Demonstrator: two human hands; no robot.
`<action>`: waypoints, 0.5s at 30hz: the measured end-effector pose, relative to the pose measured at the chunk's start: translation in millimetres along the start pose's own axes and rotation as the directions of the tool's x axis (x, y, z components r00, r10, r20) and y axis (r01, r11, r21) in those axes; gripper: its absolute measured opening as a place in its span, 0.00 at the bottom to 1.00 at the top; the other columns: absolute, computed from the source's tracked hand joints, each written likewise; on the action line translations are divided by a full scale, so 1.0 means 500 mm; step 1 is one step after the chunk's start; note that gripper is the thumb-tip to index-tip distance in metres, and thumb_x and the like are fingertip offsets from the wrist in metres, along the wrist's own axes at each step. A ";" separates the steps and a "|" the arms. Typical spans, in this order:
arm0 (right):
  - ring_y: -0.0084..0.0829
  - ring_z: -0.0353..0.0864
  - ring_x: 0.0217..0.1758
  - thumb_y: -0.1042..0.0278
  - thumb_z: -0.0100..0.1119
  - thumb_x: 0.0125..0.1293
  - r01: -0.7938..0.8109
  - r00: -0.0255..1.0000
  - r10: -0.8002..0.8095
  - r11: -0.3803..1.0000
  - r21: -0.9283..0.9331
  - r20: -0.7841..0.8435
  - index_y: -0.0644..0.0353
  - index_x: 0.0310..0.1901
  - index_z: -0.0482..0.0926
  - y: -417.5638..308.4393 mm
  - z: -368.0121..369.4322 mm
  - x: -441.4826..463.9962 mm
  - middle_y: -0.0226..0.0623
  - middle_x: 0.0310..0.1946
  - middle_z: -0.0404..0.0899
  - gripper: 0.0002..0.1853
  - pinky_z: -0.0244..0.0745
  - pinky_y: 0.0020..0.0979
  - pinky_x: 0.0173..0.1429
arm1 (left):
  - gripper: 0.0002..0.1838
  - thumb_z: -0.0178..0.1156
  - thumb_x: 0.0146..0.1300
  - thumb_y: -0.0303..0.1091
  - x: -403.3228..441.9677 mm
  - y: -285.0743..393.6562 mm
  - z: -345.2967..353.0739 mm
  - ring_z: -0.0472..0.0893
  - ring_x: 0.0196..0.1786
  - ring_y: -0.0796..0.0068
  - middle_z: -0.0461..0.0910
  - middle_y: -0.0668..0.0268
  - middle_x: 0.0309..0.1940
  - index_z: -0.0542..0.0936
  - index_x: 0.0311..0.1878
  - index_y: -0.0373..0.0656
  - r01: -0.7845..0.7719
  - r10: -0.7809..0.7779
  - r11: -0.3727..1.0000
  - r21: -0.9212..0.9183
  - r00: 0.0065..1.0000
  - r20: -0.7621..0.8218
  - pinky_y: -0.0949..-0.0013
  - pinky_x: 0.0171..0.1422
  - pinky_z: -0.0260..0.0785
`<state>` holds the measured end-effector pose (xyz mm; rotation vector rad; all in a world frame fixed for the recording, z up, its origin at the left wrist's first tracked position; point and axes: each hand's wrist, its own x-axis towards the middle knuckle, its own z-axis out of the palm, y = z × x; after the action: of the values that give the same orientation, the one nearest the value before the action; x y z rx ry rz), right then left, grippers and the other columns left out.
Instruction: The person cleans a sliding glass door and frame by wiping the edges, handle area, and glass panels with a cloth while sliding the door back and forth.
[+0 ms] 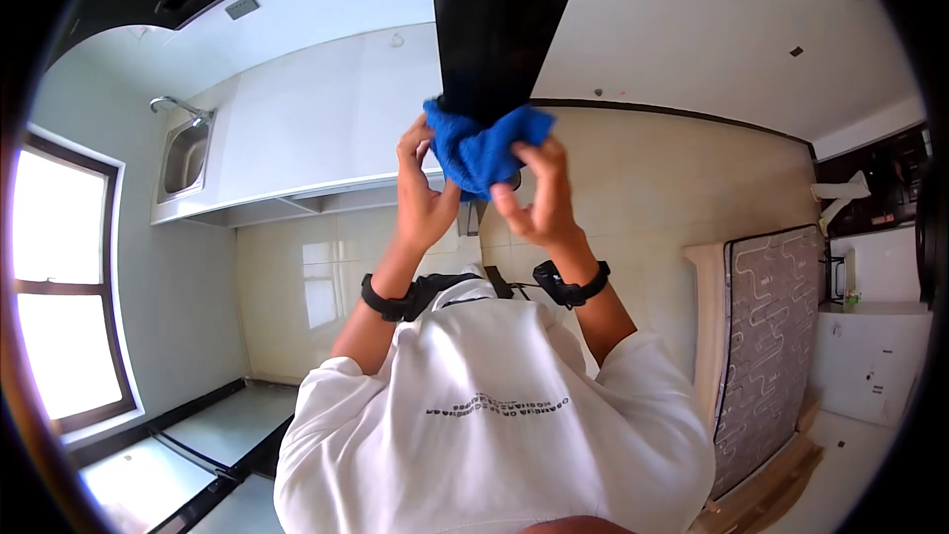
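Observation:
A bunched blue cloth [479,150] is between my two hands, in front of the lower end of a tall black panel [504,20]. My left hand [425,193] has its fingers on the left side of the cloth, some of them hidden behind it. On the right side, my right hand [541,193] pinches the cloth, its fingers slightly blurred. Both wrists wear black bands.
A white counter [316,119] with a steel sink [185,158] and faucet [178,107] runs to the left. A window [64,277] is at far left. On the right a patterned mattress [771,356] lies on a wooden frame, beside a white cabinet [870,361].

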<state>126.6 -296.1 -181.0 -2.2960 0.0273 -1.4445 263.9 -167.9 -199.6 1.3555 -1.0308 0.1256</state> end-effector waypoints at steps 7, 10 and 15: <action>0.42 0.72 0.64 0.67 0.56 0.70 -0.126 0.963 0.217 0.886 0.447 -0.160 0.69 0.73 0.57 -0.006 -0.009 0.138 0.50 0.65 0.66 0.34 0.69 0.44 0.67 | 0.49 0.68 0.63 0.24 0.241 0.167 -0.030 0.68 0.73 0.53 0.59 0.49 0.76 0.47 0.80 0.43 -0.196 0.203 0.973 -0.124 0.978 0.046 0.57 0.74 0.65; 0.37 0.77 0.59 0.68 0.53 0.72 -0.366 0.916 0.395 0.740 0.564 0.076 0.69 0.71 0.63 -0.005 -0.012 0.148 0.47 0.60 0.74 0.28 0.69 0.40 0.67 | 0.47 0.70 0.62 0.26 0.243 0.153 -0.030 0.77 0.64 0.60 0.67 0.47 0.70 0.51 0.78 0.39 0.054 -0.024 0.943 -0.329 0.995 0.095 0.61 0.71 0.68; 0.36 0.79 0.58 0.66 0.53 0.73 -0.474 0.870 0.461 0.685 0.554 0.175 0.68 0.68 0.67 0.033 0.011 0.069 0.47 0.55 0.79 0.25 0.71 0.37 0.66 | 0.28 0.63 0.63 0.26 0.161 0.100 -0.017 0.79 0.54 0.74 0.80 0.60 0.52 0.71 0.66 0.29 0.351 -0.311 0.868 -0.350 0.936 0.167 0.69 0.64 0.68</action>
<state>150.3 -317.4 -159.3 -1.6296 0.1373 -0.9761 284.3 -185.1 -108.2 1.1718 -0.8390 -0.3903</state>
